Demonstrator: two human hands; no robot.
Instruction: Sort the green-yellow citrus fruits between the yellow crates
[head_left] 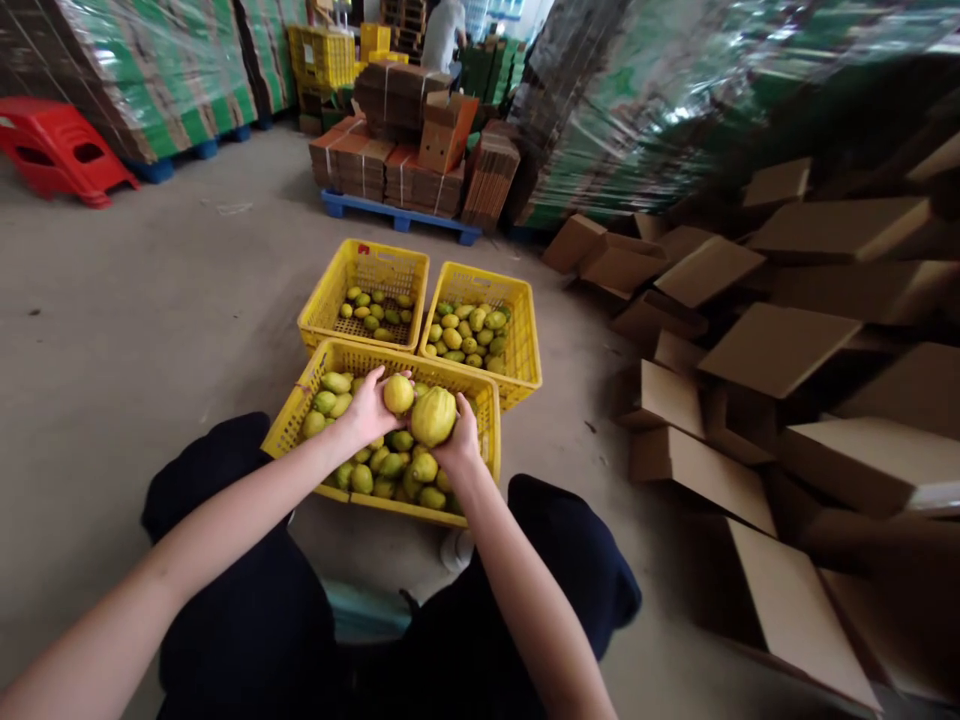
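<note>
In my left hand (370, 408) rests a small, smooth yellow lemon (398, 394), with the fingers curled behind and beneath it. My right hand (459, 440) grips a much larger, ridged yellow-green lemon (433, 416) from its right side. The two fruits are held close together above the front yellow crate (289, 428), which is full of yellow and green lemons (362, 479). Behind it stand a back left crate (319, 290) with a thin layer of lemons and a back right crate (526, 340) with more of them.
Cardboard boxes (780, 350) lie heaped on the right. A blue pallet (401, 215) with bundled flat cartons (349, 160) stands ahead. A red stool (60, 150) is at left. Wrapped pallet stacks (157, 70) line the sides, and a person (444, 35) is at the back.
</note>
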